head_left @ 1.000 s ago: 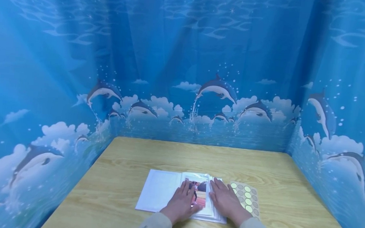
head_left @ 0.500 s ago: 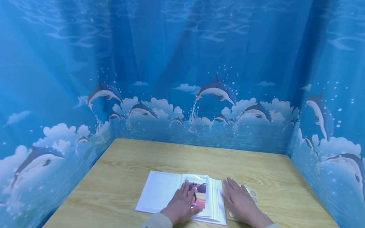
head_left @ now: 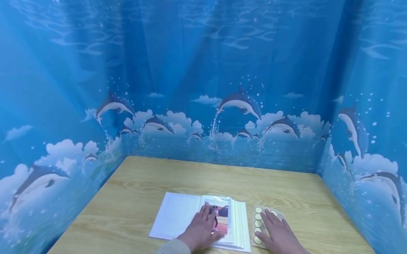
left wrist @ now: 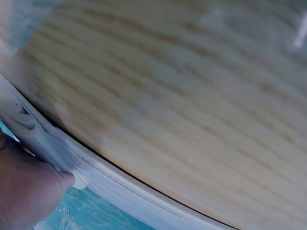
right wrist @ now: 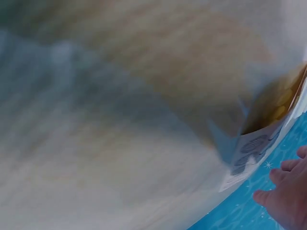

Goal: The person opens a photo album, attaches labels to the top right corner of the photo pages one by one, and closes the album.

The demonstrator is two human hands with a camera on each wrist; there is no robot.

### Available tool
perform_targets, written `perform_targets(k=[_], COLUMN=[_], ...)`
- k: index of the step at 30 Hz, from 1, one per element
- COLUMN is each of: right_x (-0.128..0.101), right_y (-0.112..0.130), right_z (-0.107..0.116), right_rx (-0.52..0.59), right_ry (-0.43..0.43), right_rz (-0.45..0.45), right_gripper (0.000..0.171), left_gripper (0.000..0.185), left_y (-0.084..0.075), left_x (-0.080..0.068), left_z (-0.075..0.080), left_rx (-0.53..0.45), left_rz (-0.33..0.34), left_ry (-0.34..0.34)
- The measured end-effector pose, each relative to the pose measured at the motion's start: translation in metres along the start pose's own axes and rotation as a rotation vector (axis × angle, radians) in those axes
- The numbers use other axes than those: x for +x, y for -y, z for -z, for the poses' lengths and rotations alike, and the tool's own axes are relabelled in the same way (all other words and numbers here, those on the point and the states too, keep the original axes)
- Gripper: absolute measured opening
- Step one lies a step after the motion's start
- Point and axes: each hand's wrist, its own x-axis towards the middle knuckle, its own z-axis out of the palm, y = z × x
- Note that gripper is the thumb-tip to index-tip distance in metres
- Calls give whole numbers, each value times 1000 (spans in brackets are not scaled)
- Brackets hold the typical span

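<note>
A white photo album (head_left: 175,218) lies spread out on the table, a photo (head_left: 222,213) of a person outdoors in its right-hand page. My left hand (head_left: 201,228) rests on that page with extended fingers, covering the photo's lower left. In the left wrist view the thumb of the left hand (left wrist: 29,191) is beside the album's edge (left wrist: 129,187). To the right of the album is a sheet of round pale-yellow stickers (head_left: 258,223). My right hand (head_left: 280,236) lies over this sheet, fingers spread, hiding much of it; whether it touches cannot be told.
The wood-grain table (head_left: 144,177) extends behind and to both sides of the album. Blue curtains with printed dolphins (head_left: 240,102) enclose the back, left and right of the table.
My right hand has moved right, off the album's edge and over the sticker sheet, uncovering the sheet's left column. The left hand has stayed on the album page.
</note>
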Motion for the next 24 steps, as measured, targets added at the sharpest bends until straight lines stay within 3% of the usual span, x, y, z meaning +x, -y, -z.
perform_targets(k=[11, 24], right_x=[-32, -33], right_y=[-21, -34], right_z=[1, 1], right_rx=[-88, -111], right_ry=[7, 72], right_rz=[-43, -19], right_gripper=[93, 107], left_gripper=[84, 83], left_y=[1, -6], left_x=[2, -2], left_z=[-2, 9], left_rx=[18, -11], left_rz=[2, 21], left_ry=[-1, 19])
